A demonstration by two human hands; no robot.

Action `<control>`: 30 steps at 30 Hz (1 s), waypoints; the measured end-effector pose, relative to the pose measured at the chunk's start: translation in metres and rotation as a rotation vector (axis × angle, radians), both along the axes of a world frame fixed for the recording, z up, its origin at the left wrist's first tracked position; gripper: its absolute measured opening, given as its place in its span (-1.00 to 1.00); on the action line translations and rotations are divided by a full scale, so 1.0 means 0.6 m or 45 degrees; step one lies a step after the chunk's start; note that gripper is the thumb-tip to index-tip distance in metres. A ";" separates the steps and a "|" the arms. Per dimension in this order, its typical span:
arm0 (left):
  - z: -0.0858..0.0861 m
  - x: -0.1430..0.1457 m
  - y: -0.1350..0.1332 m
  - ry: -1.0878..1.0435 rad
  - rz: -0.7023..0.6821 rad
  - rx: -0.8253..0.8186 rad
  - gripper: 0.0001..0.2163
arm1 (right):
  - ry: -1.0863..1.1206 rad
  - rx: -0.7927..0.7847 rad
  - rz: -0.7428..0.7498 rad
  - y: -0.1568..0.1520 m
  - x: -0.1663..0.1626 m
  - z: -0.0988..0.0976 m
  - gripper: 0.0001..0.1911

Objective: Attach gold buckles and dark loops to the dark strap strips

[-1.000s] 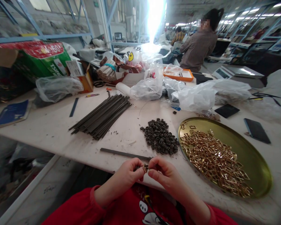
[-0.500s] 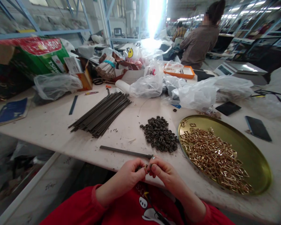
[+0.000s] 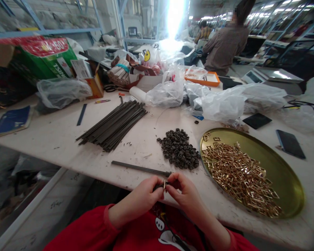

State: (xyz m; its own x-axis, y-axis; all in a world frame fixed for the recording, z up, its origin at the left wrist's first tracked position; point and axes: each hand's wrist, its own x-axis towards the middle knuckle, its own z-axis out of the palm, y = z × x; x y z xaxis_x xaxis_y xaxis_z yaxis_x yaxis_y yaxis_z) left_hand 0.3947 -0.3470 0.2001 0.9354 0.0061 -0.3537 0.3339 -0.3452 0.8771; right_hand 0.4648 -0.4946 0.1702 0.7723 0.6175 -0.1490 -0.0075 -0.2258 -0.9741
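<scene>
At the table's near edge my left hand (image 3: 146,191) and my right hand (image 3: 183,190) meet, fingers pinched. Between the fingertips is a small gold buckle (image 3: 164,184) with dark strap material at it; the fingers hide much of both. The left fingers close on the buckle, while the right fingers pinch the dark strap beside it. Just beyond the hands lie thin dark strips (image 3: 138,168), their right end near my right fingers. A pile of small dark strap loops (image 3: 179,148) sits past them. On the right, many gold buckles (image 3: 240,177) lie in a round gold tray (image 3: 285,174).
A bundle of long dark strips (image 3: 113,125) lies left of centre. Plastic bags (image 3: 222,103) and an orange box (image 3: 211,79) line the back. A phone (image 3: 290,143) rests at right, a blue booklet (image 3: 10,120) at far left. Another person (image 3: 225,47) stands beyond the table.
My right fingers have shifted and spread a little around the strap, and the gold buckle now shows more upright between the fingertips. The view has tilted slightly.
</scene>
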 end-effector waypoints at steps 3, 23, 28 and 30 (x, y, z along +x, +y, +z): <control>0.003 0.000 0.000 -0.006 0.042 -0.016 -0.87 | -0.205 -0.074 -0.082 0.001 -0.004 0.001 -0.91; 0.023 -0.015 0.002 0.003 0.075 -0.121 -0.84 | -0.754 -0.083 -0.146 0.002 -0.016 0.006 -0.89; 0.007 -0.019 0.009 0.033 0.167 -0.235 -0.79 | -0.401 0.027 -0.192 0.011 -0.017 0.002 -0.88; -0.003 -0.018 0.008 -0.058 0.183 -0.250 -0.73 | -0.128 0.114 -0.185 0.017 -0.018 0.006 -0.84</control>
State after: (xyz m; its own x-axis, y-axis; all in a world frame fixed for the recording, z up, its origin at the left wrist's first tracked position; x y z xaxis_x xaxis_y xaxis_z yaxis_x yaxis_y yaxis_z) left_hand 0.3837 -0.3425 0.1983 0.9448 0.0757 -0.3189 0.3261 -0.1186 0.9379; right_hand 0.4539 -0.4843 0.1738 0.8624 0.5060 -0.0162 0.0646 -0.1417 -0.9878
